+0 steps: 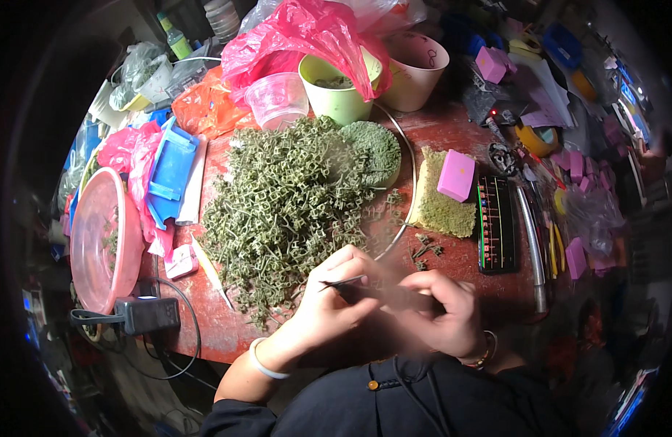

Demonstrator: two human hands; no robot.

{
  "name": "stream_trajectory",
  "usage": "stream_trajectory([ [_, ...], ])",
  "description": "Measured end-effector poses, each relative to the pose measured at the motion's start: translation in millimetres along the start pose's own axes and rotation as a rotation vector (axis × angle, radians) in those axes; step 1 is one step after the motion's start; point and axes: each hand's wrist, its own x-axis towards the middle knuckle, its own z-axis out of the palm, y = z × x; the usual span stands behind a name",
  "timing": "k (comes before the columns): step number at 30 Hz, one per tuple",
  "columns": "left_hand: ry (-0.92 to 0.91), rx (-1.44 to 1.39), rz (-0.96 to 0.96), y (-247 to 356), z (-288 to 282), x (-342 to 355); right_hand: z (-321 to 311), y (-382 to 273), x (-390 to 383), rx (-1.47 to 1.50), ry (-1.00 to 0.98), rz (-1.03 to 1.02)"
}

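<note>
My left hand is closed in front of the heap, with a thin dark pointed tool between its fingers; I cannot make out its exact kind. Close by on the right, my right hand has its thumb and fingers curled together. What they grip is blurred. Just beyond the hands spreads a large heap of small grey-green pieces, many with square, open-looking ends. A few loose pieces lie on the red table beyond my right hand.
A pink basin and a black power bank with cables are at left. A pale green bucket and pink plastic bag stand behind. A yellow-green sponge with pink block, phone and metal rod lie right.
</note>
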Motion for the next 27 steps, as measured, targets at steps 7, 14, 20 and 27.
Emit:
stream_trajectory([
  [7, 0.044, 0.016, 0.095, -6.8, -0.3, -2.0, -3.0, 1.4, -0.4, 0.014, -0.026, 0.089],
  [14, -0.012, -0.365, -0.067, -0.9, -0.2, -1.9, -9.8, 10.8, -2.2, 0.541, -0.054, 0.337],
  [20, -0.015, -0.602, -0.157, 2.2, 1.7, -3.9, -4.6, 14.6, -1.2, 0.561, -0.064, 0.31],
  [27, 0.041, -0.617, -0.199, -0.2, 0.8, -6.4, -10.9, 20.9, -7.1, 0.388, -0.054, 0.297],
])
